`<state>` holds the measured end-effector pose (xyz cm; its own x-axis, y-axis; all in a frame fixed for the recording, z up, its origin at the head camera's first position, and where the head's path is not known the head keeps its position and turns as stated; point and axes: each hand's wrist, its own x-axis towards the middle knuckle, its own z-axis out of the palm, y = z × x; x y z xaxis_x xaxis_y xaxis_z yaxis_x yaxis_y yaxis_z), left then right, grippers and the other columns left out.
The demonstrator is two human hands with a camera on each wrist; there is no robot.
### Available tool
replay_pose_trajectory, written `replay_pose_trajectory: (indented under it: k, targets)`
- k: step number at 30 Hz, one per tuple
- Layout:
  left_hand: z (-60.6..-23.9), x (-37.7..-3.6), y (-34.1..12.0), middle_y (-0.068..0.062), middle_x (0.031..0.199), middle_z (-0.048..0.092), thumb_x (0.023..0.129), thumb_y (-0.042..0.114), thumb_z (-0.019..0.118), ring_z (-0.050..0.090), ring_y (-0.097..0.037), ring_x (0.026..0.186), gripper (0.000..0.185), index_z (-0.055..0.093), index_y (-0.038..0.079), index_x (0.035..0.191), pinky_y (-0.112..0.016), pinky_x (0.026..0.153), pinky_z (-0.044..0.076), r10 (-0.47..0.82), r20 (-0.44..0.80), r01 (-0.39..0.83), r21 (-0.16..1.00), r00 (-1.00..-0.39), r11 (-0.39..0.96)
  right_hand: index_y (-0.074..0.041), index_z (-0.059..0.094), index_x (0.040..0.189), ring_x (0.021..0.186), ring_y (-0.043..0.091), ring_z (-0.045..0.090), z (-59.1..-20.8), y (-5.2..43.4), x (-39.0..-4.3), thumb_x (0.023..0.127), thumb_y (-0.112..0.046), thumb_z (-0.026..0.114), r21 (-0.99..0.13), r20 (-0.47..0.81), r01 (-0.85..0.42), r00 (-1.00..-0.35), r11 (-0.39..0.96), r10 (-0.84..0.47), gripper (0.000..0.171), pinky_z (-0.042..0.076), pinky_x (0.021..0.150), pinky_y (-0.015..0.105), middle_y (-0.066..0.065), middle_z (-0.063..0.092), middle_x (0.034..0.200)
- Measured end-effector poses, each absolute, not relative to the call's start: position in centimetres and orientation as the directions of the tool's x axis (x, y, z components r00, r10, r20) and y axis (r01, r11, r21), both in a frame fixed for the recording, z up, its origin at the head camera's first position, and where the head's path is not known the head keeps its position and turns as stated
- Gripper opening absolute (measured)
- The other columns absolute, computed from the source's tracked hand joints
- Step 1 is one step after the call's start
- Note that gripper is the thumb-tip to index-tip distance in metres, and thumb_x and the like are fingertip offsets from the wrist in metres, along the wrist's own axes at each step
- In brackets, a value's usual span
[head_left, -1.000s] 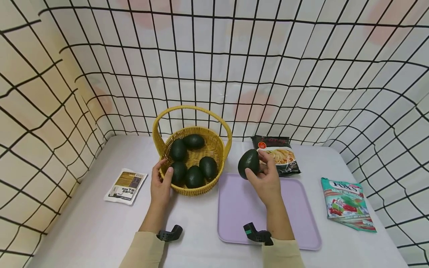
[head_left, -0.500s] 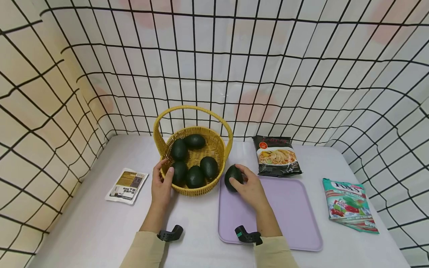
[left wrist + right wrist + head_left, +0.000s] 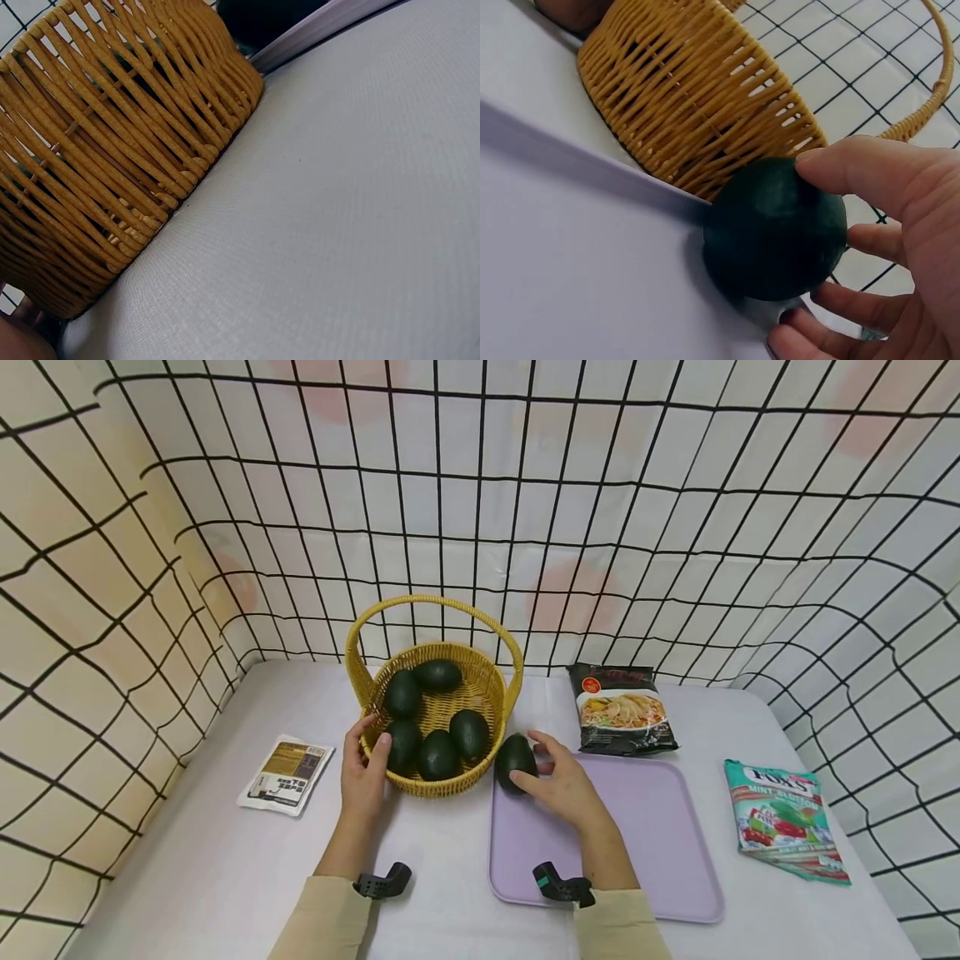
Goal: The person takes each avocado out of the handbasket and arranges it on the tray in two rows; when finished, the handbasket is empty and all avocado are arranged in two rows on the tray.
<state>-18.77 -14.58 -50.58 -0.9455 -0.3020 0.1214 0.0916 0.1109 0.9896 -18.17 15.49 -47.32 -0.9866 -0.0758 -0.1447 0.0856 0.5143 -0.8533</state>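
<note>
A yellow wicker basket [image 3: 442, 787] with a tall handle stands at the middle of the table, holding several dark green avocados [image 3: 438, 755]. My left hand [image 3: 363, 777] grips its left rim, with the thumb over the edge; in the left wrist view the wicker side [image 3: 127, 127] fills the upper left. Another avocado [image 3: 514, 765] lies at the far left corner of the lilac tray [image 3: 600, 860], close beside the basket. My right hand [image 3: 562, 785] holds it loosely. The right wrist view shows the thumb on the avocado [image 3: 772, 232], while the fingers curve round its far side.
Behind the tray lies a black noodle packet [image 3: 624, 710]. A green candy bag [image 3: 786, 822] is at the right, and a white-and-brown pouch [image 3: 287, 775] at the left. Black wire mesh [image 3: 480, 539] encloses the table's back and sides.
My right hand has brought the avocado left and down from above the tray to its far left corner, and the grasp has loosened slightly. The left hand has stayed on the basket rim.
</note>
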Motion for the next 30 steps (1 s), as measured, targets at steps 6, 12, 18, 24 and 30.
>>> replay_pose_trajectory:
  k: [6,12,18,24,30]
  targets:
    - [-50.33,-18.68,-14.55,-0.009,0.163,0.036,0.105,0.031,0.056,0.032,-0.032,0.151,0.048,0.044,0.019,0.149,-0.057,0.121,0.029,-0.288,0.106,0.083,0.992,-0.952,0.091,-0.021,0.054,0.147,0.111,0.026,0.063,-47.19,15.66,-18.21,0.088,-0.031,0.079,-0.864,-0.161,0.111,-0.985,0.492,-0.061,0.065,0.050,0.080,0.031,0.013,0.060,0.138]
    - [-50.29,-18.66,-14.52,-0.009,0.163,0.035,0.104,0.026,0.057,0.033,-0.032,0.151,0.049,0.043,0.019,0.150,-0.056,0.119,0.030,-0.285,0.102,0.088,0.994,-0.953,0.063,-0.025,0.056,0.145,0.113,0.026,0.062,-47.06,15.60,-18.14,0.089,-0.034,0.078,-0.843,-0.187,0.137,-0.981,0.520,-0.044,0.061,0.051,0.081,0.033,0.010,0.061,0.139]
    - [-50.46,-18.72,-14.57,-0.009,0.162,0.037,0.105,0.030,0.056,0.034,-0.033,0.150,0.047,0.045,0.019,0.148,-0.057,0.119,0.031,-0.292,0.109,0.089,0.993,-0.950,0.082,-0.023,0.053,0.148,0.117,0.029,0.064,-46.95,15.81,-17.99,0.090,-0.035,0.077,-0.842,-0.185,0.131,-0.981,0.523,-0.052,0.064,0.055,0.087,0.038,0.011,0.060,0.142]
    - [-50.52,-18.69,-14.57,-0.009,0.162,0.036,0.105,0.033,0.056,0.034,-0.033,0.150,0.047,0.044,0.020,0.149,-0.057,0.119,0.031,-0.292,0.103,0.080,0.993,-0.951,0.091,-0.022,0.052,0.148,0.124,0.031,0.062,-46.69,16.07,-17.88,0.090,-0.037,0.077,-0.854,-0.174,0.120,-0.983,0.506,-0.060,0.065,0.055,0.096,0.046,0.013,0.058,0.144]
    - [-50.32,-18.56,-14.61,-0.007,0.163,0.035,0.104,0.034,0.056,0.033,-0.031,0.151,0.048,0.044,0.022,0.149,-0.056,0.120,0.030,-0.283,0.090,0.067,0.994,-0.955,0.090,-0.022,0.052,0.148,0.126,0.033,0.061,-46.61,16.00,-17.92,0.090,-0.034,0.077,-0.867,-0.165,0.114,-0.984,0.485,-0.064,0.064,0.055,0.098,0.047,0.013,0.057,0.146]
